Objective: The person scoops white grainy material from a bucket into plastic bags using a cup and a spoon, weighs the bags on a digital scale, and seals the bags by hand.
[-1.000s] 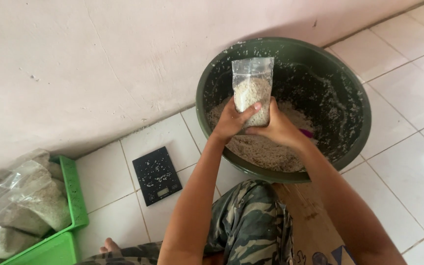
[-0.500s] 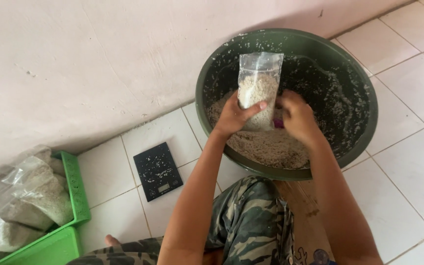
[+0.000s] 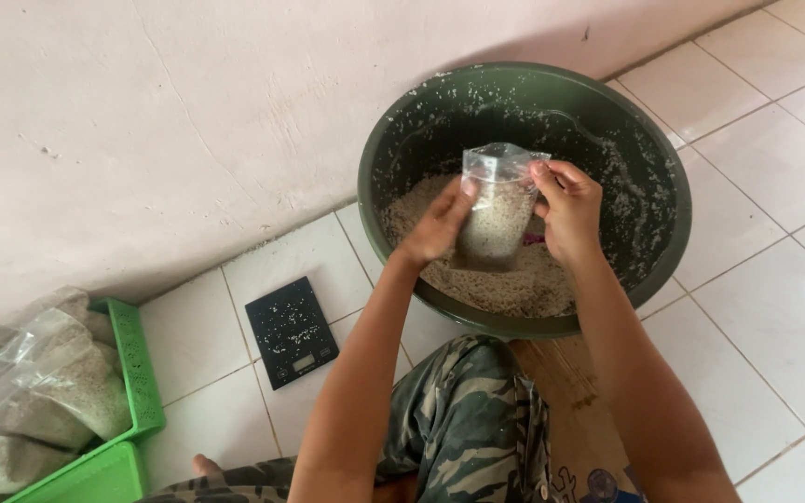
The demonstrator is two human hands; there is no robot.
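Over a big dark green basin I hold a small clear plastic bag partly filled with pale grain. My left hand grips the bag's left side. At the bag's upper right edge my right hand pinches the open mouth. The bag stands upright above the heap of the same grain lying in the basin's bottom. Grain specks stick to the basin's inner wall. A small pink thing shows in the grain behind the bag, mostly hidden.
A black digital kitchen scale dusted with grain lies on the white tiled floor left of my knee. A green plastic basket at the far left holds several filled bags. A pale wall runs behind the basin. My camouflage trousers fill the bottom middle.
My right hand came off the bag's lower part, dipped toward the grain, and now pinches the bag's top right edge. The bag sits lower over the basin. My left hand kept its grip.
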